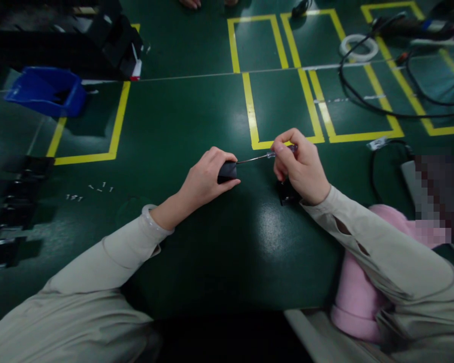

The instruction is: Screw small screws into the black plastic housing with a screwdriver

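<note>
A small black block-like part is gripped between the thumb and fingers of my left hand. My right hand is closed around the clear handle of a screwdriver. Its thin metal shaft points left, and the tip meets the right end of the black part near its upper edge. Whether the tip sits in a screw is too small to tell. Below my right hand lies another dark part, partly hidden by it. Several small screws are scattered on the green table to the left.
A blue bin stands at the upper left beside dark equipment. Black parts line the left side. Cables and a white ring lie at the upper right. Another person's hand shows at the far edge.
</note>
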A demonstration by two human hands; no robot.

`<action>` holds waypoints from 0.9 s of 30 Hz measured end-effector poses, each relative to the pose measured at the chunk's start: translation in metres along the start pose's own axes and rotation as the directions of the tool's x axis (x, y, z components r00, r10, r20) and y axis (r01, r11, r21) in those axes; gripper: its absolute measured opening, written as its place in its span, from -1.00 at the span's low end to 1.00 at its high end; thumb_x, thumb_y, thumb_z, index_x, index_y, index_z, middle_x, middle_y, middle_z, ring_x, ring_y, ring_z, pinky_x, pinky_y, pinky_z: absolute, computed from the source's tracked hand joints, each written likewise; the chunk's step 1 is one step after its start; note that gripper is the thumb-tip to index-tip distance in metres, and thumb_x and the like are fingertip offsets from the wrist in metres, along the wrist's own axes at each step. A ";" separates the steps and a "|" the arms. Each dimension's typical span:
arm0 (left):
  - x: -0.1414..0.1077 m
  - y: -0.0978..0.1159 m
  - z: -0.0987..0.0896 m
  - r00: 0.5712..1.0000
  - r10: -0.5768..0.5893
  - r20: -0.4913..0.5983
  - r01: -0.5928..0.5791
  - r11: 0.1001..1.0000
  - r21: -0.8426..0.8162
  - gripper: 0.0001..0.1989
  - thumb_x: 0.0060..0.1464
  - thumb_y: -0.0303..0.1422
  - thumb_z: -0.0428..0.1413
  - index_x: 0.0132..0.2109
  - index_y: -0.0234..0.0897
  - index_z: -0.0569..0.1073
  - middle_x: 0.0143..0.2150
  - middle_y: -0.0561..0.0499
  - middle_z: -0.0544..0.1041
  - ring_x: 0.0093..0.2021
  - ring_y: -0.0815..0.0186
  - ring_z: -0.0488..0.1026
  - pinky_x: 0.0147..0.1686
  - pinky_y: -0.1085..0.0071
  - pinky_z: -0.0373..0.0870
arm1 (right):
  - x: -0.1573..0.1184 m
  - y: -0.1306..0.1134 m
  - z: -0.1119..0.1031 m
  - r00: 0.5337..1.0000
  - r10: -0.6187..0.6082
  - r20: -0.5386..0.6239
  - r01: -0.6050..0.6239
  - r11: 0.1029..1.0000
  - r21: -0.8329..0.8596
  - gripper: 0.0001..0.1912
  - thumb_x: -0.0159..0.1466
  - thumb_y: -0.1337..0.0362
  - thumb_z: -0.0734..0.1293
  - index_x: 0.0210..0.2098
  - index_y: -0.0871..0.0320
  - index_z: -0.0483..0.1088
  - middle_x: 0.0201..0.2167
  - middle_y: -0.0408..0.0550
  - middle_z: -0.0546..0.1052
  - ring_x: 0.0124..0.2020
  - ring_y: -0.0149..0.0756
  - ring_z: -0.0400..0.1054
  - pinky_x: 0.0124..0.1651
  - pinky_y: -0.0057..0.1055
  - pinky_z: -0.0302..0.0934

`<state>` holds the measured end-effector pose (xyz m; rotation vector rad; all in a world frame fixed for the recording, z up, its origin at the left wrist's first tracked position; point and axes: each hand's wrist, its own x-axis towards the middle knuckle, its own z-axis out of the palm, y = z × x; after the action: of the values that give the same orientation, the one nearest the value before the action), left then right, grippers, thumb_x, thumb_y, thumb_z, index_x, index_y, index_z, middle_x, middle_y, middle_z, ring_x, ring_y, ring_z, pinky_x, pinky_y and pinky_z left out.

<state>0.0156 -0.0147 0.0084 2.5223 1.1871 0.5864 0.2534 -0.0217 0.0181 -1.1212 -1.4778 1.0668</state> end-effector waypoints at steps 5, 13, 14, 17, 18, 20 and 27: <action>0.000 0.000 0.001 1.000 0.007 -0.004 -0.007 1.000 0.001 -0.62 0.14 -0.32 0.26 0.06 -0.30 0.37 0.01 -0.13 0.45 0.03 0.14 0.41 0.04 0.21 0.40 | 0.000 0.001 0.000 1.000 -0.021 -0.007 0.021 1.000 0.013 -0.70 0.32 -0.04 0.33 -0.24 0.02 0.22 -0.72 -0.38 0.21 -0.77 -0.48 0.15 -0.72 -0.42 -0.06; 0.000 -0.002 0.002 1.000 0.019 -0.014 -0.019 1.000 0.006 -0.62 0.14 -0.32 0.26 0.05 -0.31 0.37 0.01 -0.14 0.45 0.03 0.14 0.41 0.04 0.22 0.40 | -0.001 0.000 0.000 1.000 -0.017 0.006 0.018 1.000 -0.021 -0.70 0.36 -0.02 0.29 -0.32 0.05 0.24 -0.75 -0.37 0.15 -0.78 -0.49 0.14 -0.72 -0.42 -0.09; 0.000 -0.002 0.002 1.000 0.020 -0.015 -0.020 1.000 0.007 -0.62 0.14 -0.32 0.26 0.05 -0.32 0.37 0.01 -0.14 0.45 0.03 0.13 0.41 0.04 0.22 0.40 | -0.001 0.000 0.000 1.000 -0.021 0.006 0.021 1.000 -0.010 -0.71 0.35 -0.02 0.30 -0.30 0.04 0.24 -0.74 -0.37 0.17 -0.77 -0.48 0.14 -0.72 -0.42 -0.08; 0.000 -0.001 0.002 1.000 0.016 -0.011 -0.016 1.000 0.010 -0.62 0.14 -0.32 0.26 0.06 -0.31 0.37 0.01 -0.13 0.45 0.03 0.14 0.41 0.03 0.22 0.40 | -0.001 0.000 0.000 1.000 -0.019 0.005 0.019 0.999 0.035 -0.71 0.32 -0.01 0.35 -0.22 0.02 0.22 -0.70 -0.36 0.25 -0.75 -0.47 0.17 -0.72 -0.43 -0.05; 0.000 -0.001 0.002 1.000 0.015 -0.010 -0.015 1.000 0.010 -0.62 0.14 -0.32 0.26 0.06 -0.30 0.37 0.01 -0.13 0.45 0.03 0.14 0.41 0.03 0.22 0.40 | -0.001 0.000 0.000 1.000 -0.014 0.007 0.014 0.999 0.038 -0.71 0.32 -0.01 0.35 -0.22 0.02 0.22 -0.69 -0.35 0.26 -0.74 -0.47 0.18 -0.72 -0.43 -0.04; 0.000 -0.001 0.002 1.000 0.016 -0.008 -0.016 1.000 0.009 -0.62 0.14 -0.32 0.26 0.06 -0.30 0.36 0.01 -0.13 0.45 0.03 0.14 0.41 0.04 0.21 0.40 | -0.001 0.001 0.000 1.000 -0.012 0.015 0.011 0.999 0.032 -0.72 0.34 -0.01 0.32 -0.27 0.04 0.24 -0.71 -0.35 0.23 -0.76 -0.48 0.15 -0.72 -0.43 -0.03; 0.000 -0.001 0.002 1.000 0.011 -0.010 -0.011 1.000 0.012 -0.62 0.14 -0.32 0.25 0.06 -0.30 0.37 0.01 -0.13 0.45 0.03 0.14 0.41 0.03 0.22 0.40 | 0.000 0.001 0.000 1.000 -0.015 0.000 0.015 0.999 0.040 -0.71 0.32 0.00 0.35 -0.22 0.03 0.22 -0.70 -0.36 0.24 -0.75 -0.48 0.16 -0.73 -0.44 -0.05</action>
<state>0.0158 -0.0143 0.0063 2.5401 1.1842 0.5968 0.2533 -0.0221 0.0171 -1.0804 -1.4567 1.0811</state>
